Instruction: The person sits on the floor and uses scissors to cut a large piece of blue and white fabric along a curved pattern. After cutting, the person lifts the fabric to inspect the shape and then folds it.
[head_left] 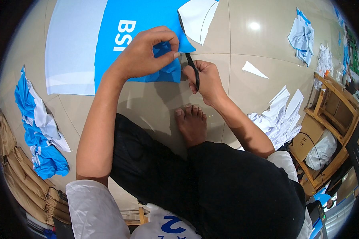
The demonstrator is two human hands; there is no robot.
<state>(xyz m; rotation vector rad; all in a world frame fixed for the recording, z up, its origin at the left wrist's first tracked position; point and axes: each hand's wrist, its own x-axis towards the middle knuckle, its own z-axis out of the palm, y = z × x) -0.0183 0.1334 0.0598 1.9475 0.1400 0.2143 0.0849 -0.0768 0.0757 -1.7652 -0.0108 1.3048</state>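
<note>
A large blue and white printed sheet (107, 36) lies on the tiled floor in front of me. My left hand (145, 53) pinches and bunches the sheet's lower blue corner. My right hand (205, 81) is closed on black scissors (193, 69), whose blades point up into the sheet along a curved cut beside a white panel (197, 18). My bare foot (191, 123) and black-trousered legs rest on the floor just below both hands.
A heap of blue and white cut pieces (40, 131) lies at the left, beside brown paper stacks (20, 175). White offcuts (281, 119) pile at the right, near a wooden chair (335, 119). A small white triangle scrap (253, 69) lies on the tiles.
</note>
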